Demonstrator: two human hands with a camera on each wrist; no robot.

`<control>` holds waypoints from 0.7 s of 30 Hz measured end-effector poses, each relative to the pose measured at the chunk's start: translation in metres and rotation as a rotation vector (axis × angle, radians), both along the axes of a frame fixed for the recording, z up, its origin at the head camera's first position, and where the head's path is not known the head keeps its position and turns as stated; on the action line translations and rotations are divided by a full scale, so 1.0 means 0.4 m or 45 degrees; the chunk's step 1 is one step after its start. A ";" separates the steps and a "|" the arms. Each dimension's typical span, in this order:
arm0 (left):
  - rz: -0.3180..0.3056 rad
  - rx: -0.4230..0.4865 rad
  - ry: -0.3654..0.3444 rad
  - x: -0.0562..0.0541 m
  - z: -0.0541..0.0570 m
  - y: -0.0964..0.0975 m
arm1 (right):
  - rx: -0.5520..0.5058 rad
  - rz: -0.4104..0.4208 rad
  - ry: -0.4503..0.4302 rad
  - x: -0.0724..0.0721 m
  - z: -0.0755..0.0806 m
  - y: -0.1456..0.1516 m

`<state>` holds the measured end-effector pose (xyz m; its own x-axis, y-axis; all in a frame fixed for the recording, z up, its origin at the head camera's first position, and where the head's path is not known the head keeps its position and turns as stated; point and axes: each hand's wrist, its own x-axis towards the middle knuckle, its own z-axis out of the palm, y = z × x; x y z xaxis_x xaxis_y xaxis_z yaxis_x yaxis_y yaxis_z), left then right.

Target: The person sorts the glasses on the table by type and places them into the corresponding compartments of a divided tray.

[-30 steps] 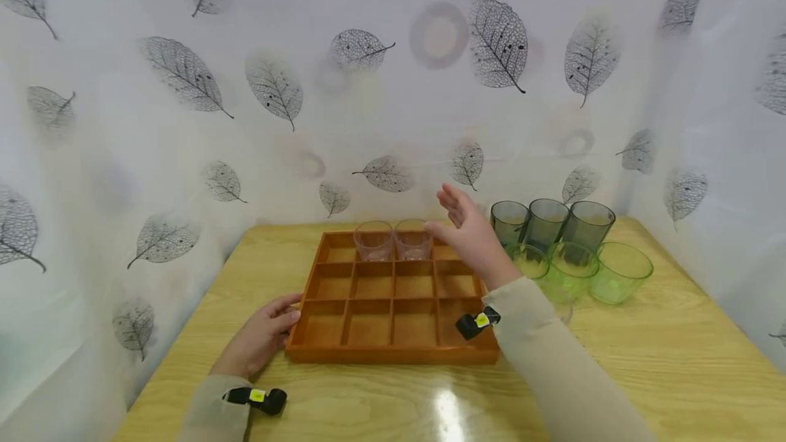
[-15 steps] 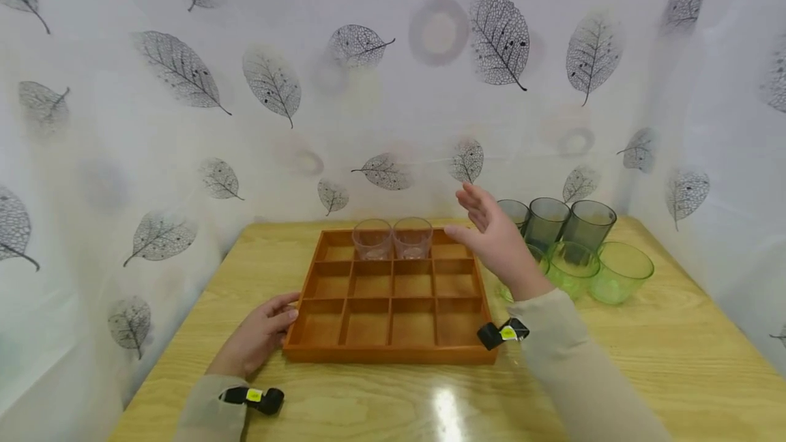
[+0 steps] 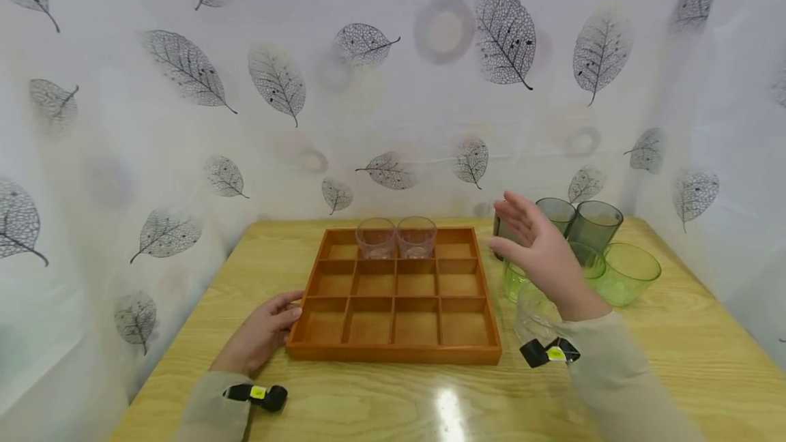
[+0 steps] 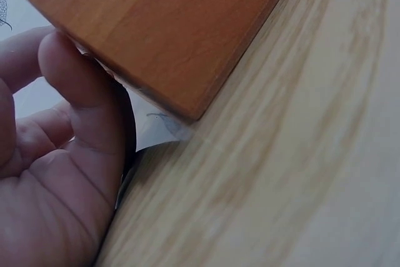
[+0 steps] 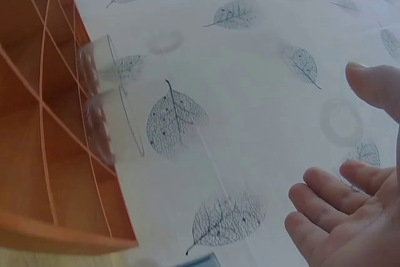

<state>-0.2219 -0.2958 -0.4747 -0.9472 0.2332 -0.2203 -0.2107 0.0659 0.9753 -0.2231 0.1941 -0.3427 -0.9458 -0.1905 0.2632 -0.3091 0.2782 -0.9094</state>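
Note:
An orange-brown wooden tray (image 3: 396, 353) with square compartments lies on the table in the head view. Two clear glasses stand side by side in the middle compartments of its back row, the left glass (image 3: 376, 241) and the right glass (image 3: 417, 241). My left hand (image 3: 260, 333) rests at the tray's left side, fingertips against the outer wall; the left wrist view shows a bent digit touching the wood (image 4: 156, 42). My right hand (image 3: 546, 261), fingers spread and holding nothing, hovers right of the tray. Partly hidden beneath it is another clear glass (image 3: 529, 312).
Green glasses (image 3: 629, 275) stand right of the tray, partly behind my right hand. Behind them are dark grey glasses (image 3: 595, 222), one also partly covered by the hand. A leaf-patterned white curtain (image 3: 381, 101) borders the wooden table (image 3: 694, 353) at the back and sides.
My right hand has moved right and slightly down, away from the back row of the tray, to over the glasses on the right. My left hand has stayed at the tray's side.

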 end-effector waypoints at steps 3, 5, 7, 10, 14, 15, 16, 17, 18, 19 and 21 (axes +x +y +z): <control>0.004 0.001 0.001 0.005 -0.002 0.002 | 0.027 -0.019 -0.003 0.018 -0.006 0.029; -0.004 0.001 0.004 0.007 -0.003 0.003 | 0.038 -0.038 -0.001 0.029 -0.012 0.047; -0.007 -0.001 0.007 0.008 -0.003 0.003 | 0.052 -0.057 0.024 0.036 -0.020 0.063; -0.012 0.002 0.004 0.007 0.001 0.004 | 0.054 -0.076 0.061 0.046 -0.036 0.088; -0.028 0.008 0.011 0.003 0.003 0.004 | 0.060 -0.092 0.077 0.062 -0.053 0.122; -0.029 0.011 0.011 0.001 0.002 0.004 | 0.061 -0.096 0.069 0.066 -0.056 0.129; -0.033 0.010 0.014 0.000 0.001 0.004 | 0.065 -0.101 0.059 0.071 -0.059 0.136; -0.035 0.007 0.016 -0.001 0.000 0.003 | 0.076 -0.103 0.058 0.075 -0.060 0.143; -0.035 0.004 0.017 -0.002 -0.001 0.002 | 0.089 -0.106 0.048 0.079 -0.063 0.148; -0.037 0.005 0.020 -0.001 -0.001 0.001 | 0.101 -0.107 0.035 0.084 -0.066 0.154; -0.035 0.003 0.019 0.000 -0.001 -0.001 | 0.121 -0.103 0.013 0.092 -0.075 0.164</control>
